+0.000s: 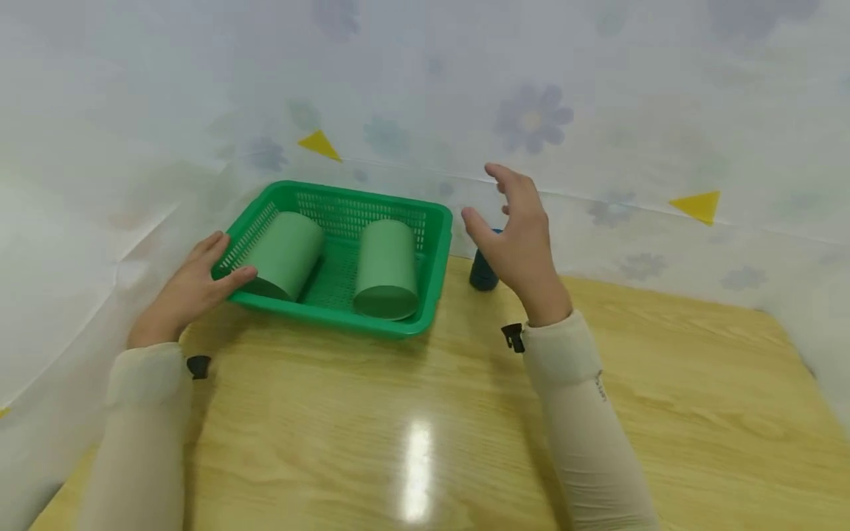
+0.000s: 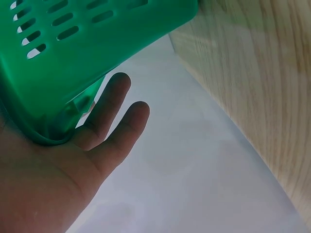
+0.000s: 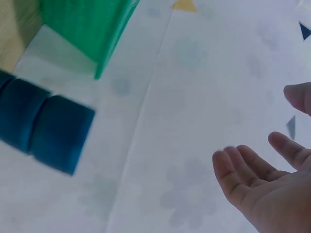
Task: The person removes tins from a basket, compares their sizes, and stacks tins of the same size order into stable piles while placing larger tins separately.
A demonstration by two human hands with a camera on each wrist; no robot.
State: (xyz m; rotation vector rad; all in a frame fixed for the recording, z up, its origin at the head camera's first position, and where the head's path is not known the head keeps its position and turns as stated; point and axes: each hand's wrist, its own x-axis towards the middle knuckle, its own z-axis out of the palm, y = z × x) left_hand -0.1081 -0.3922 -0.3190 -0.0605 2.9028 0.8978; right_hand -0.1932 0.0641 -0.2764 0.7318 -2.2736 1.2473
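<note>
A green plastic basket (image 1: 372, 324) holds two light green cylinders, the left cylinder (image 1: 287, 247) leaning and the right cylinder (image 1: 387, 265) lying with one end toward me. At the basket's near left corner is my left hand (image 1: 182, 291). Its thumb reaches over the rim; in the left wrist view two straight fingers (image 2: 129, 124) spread past the corner, which rests against the palm. My right hand (image 1: 521, 240) hovers right of the basket, thumb and fingers apart, nothing between them. Partly behind it stands a dark blue ridged cylinder (image 1: 483, 271), also in the right wrist view.
The wood-grain table (image 1: 319, 435) extends to the front and right. A pale flowered sheet (image 1: 425, 88) rises close behind the basket and along the left, with yellow triangles on it. Small black pieces (image 1: 513, 337) stick out at both wrists.
</note>
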